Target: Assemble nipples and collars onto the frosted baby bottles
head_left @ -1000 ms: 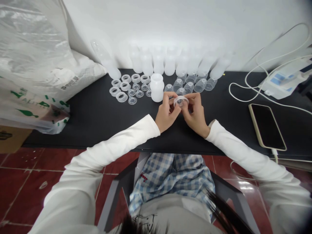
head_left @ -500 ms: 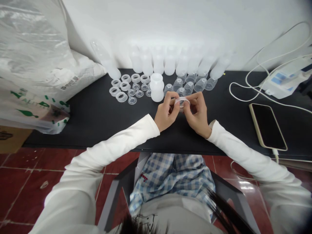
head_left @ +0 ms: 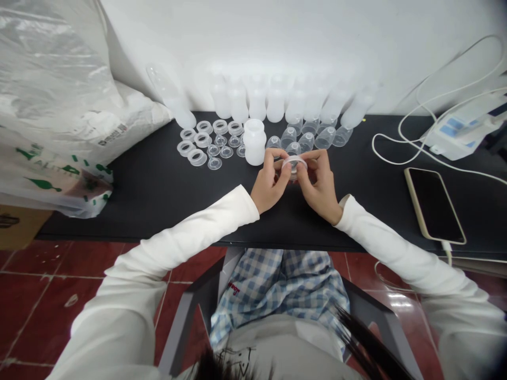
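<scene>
Pinching a clear ring (head_left: 294, 161) by its rim, the left hand (head_left: 270, 184) and right hand (head_left: 320, 186) had fingertips closed on its opposite sides, just above the table (head_left: 158, 184), right of a white bottle (head_left: 254, 141). It looked light, thin and slick, likely to flex if squeezed, so the stiffer outer rim seemed the best hold.
</scene>
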The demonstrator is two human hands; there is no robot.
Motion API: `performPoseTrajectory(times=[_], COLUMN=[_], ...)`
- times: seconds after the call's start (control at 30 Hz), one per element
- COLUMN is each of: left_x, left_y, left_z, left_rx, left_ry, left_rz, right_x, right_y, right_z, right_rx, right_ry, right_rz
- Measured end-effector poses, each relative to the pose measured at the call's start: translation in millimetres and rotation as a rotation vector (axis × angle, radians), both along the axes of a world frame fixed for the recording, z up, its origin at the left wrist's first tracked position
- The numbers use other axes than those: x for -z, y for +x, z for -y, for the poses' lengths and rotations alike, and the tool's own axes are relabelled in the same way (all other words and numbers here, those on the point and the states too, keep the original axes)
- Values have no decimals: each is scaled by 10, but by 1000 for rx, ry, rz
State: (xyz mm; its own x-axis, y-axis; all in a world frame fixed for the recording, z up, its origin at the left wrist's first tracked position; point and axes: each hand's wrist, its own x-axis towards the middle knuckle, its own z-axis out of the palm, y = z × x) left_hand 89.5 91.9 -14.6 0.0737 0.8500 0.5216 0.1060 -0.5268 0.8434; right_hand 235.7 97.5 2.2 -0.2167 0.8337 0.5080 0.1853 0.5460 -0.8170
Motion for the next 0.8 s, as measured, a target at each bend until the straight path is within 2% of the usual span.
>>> performPoseTrajectory(times=[0.13,0.43,0.6,0.8], left_x=[-4,65,75,49], left_y=[-3,10,8,-12], left_z=[18,-4,-37,-46], left_rx=[10,-43,-18,94], left_ry=[16,180,221,122], left_rz=[-38,-180,-138,-44], right_x=[-12,106,21,-61], right_y=[12,29,28,71], right_z=[3,-55,-15,9], right_rx=[8,50,30,-20], right_ry=[53,225,192,132], right_rz=[43,266,243,143])
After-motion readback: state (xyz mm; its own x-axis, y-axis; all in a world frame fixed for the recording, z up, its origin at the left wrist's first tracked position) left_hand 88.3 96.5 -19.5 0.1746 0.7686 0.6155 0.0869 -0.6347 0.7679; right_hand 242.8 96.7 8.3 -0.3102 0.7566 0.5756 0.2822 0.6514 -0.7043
